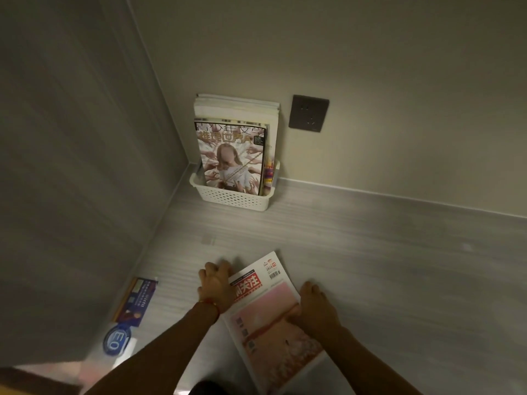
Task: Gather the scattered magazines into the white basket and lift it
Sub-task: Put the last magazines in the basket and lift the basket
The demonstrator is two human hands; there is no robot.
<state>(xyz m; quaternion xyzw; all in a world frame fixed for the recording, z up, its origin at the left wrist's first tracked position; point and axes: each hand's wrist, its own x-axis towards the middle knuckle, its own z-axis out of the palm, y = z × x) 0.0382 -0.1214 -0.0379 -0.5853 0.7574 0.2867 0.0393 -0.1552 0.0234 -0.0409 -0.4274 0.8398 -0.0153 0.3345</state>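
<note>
A pink and white magazine [273, 323] lies on the pale floor in front of me. My left hand [216, 283] grips its upper left edge, fingers curled over the corner. My right hand [313, 307] clasps its right edge. The white perforated basket [232, 198] stands in the corner against the wall, farther ahead. Several magazines [232, 155] stand upright in it, one with an illustrated cover at the front. A dark blue magazine [137, 302] lies flat on the floor by the left wall.
A grey panel rises along the left side. A dark wall socket [308, 113] sits on the back wall right of the basket. A round blue sticker [115, 340] lies near the blue magazine. Bare floor stretches to the right.
</note>
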